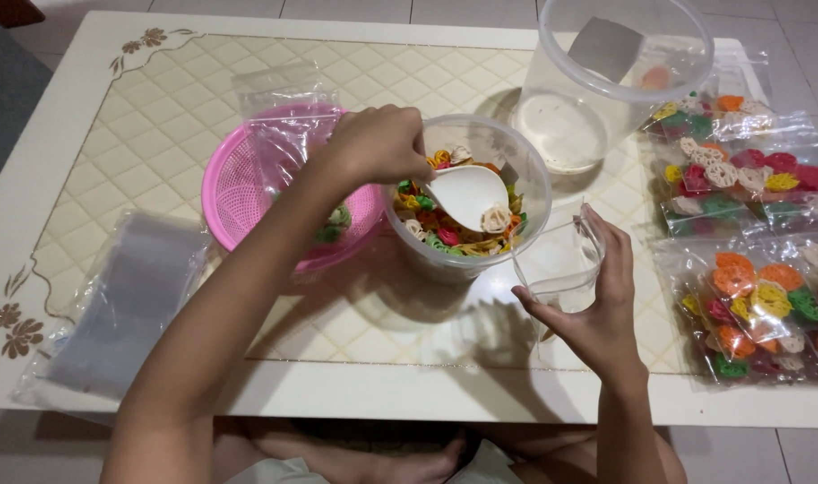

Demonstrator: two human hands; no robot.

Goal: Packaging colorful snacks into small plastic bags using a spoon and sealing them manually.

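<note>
My left hand [378,143] grips the handle of a white spoon [470,194], whose bowl rests inside a clear round tub [530,170] full of small colourful wheel-shaped crackers [445,229]. One pale cracker lies on the spoon. My right hand [597,300] holds a small clear plastic bag [557,260] with its mouth spread, just right of the tub and above the table.
A pink basket [234,184] with a clear bag in it sits left of the tub. A larger empty clear container [606,81] stands behind. Filled cracker bags [749,296] lie at the right; a stack of empty bags [122,300] at the left edge of the cream tiled table [158,116].
</note>
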